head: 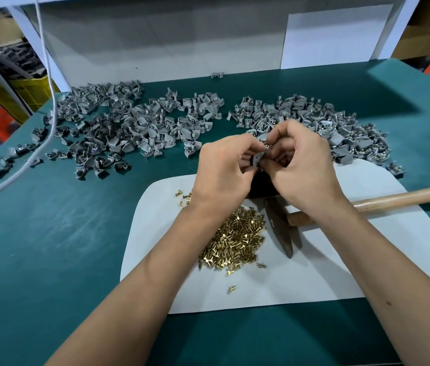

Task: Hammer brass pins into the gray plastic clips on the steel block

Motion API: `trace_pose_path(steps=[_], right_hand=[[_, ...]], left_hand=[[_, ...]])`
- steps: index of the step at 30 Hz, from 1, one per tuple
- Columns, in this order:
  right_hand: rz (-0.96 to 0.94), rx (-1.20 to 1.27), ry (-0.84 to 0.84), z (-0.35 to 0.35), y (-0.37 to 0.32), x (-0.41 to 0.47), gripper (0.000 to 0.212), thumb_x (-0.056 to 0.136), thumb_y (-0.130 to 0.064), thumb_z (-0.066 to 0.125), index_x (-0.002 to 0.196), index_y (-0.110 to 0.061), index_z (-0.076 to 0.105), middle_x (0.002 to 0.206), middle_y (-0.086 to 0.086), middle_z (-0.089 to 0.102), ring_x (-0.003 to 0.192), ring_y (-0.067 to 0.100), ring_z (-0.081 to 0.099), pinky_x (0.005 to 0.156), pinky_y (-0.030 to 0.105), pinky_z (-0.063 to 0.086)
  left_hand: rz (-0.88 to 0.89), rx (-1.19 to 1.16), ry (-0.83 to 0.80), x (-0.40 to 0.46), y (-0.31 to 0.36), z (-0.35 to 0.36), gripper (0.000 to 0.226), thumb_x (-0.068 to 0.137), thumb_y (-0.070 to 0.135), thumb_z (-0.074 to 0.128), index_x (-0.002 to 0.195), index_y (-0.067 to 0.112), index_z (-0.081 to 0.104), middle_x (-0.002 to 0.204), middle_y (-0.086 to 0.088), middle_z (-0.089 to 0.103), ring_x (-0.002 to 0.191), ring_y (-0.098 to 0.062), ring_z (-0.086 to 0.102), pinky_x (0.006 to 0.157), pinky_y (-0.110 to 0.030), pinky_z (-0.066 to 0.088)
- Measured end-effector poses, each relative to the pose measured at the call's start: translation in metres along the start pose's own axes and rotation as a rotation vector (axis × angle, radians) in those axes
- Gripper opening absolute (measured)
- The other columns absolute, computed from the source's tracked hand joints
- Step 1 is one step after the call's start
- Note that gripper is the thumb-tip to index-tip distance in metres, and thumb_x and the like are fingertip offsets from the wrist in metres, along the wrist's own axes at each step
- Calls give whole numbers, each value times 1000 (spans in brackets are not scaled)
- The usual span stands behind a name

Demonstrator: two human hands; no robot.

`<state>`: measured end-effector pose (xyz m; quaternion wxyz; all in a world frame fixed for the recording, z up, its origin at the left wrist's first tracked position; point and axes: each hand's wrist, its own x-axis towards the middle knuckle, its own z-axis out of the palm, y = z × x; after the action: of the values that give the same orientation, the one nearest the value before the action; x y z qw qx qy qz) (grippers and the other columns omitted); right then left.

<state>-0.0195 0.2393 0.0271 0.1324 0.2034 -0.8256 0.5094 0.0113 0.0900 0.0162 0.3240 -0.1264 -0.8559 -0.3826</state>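
My left hand (224, 167) and my right hand (298, 165) meet over the dark steel block (260, 186), which they mostly hide. Both pinch one gray plastic clip (258, 154) between their fingertips. Whether a pin sits in the clip is hidden. A heap of brass pins (235, 239) lies on the white mat (340, 260) under my left wrist. The hammer lies on the mat, its steel head (281, 233) right of the pins and its wooden handle (404, 196) pointing right under my right forearm.
Two wide spreads of gray clips cover the green table: one at the left and middle (119, 128), one at the right (340, 128). A white cable (47, 75) hangs down at the left. A white board (155, 48) closes off the back.
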Motion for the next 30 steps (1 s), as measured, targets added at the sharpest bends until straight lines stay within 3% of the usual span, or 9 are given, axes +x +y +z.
trace_pose_path(steps=[4,8,14,18,25,30], right_hand=[[48,35,-5,-2,1,0,40,77,3,77,98,-23,56,73,-2,73,70,16,71,73,42,60],[-6,85,0,-3,0,-1,33,80,0,78,97,-20,60,78,-4,74,77,10,73,79,37,61],[-170,-56,12,-6,2,-4,23,81,-5,80,98,-18,71,84,-11,74,84,3,72,79,21,57],[-276,-164,45,-7,1,-3,13,86,-11,79,97,-18,79,90,-10,74,86,2,68,82,17,53],[-274,-198,77,-5,2,-2,6,93,-13,71,96,-11,75,90,-3,71,84,11,65,78,24,52],[-250,-173,89,-3,3,-1,7,93,-13,69,93,-10,75,88,-3,70,82,13,64,77,31,54]], left_hand=[[-46,-40,-15,0,-3,-1,35,69,-12,80,98,8,75,91,1,73,84,-7,69,77,-22,60],[-259,-295,6,0,-7,-6,37,69,-3,89,99,11,73,92,-2,75,87,-11,73,79,-27,62],[-321,-415,-19,0,-10,-7,40,68,-2,91,102,9,72,96,-7,76,88,-16,76,81,-29,62],[-336,-474,-35,0,-12,-9,42,69,3,93,104,11,71,96,-8,76,88,-18,76,83,-28,61],[-340,-542,-21,-1,-11,-6,44,71,3,91,110,6,70,99,-12,77,90,-21,76,83,-29,60],[-333,-529,17,0,-11,-2,29,75,-5,86,98,9,74,92,-9,78,86,-21,76,82,-31,61]])
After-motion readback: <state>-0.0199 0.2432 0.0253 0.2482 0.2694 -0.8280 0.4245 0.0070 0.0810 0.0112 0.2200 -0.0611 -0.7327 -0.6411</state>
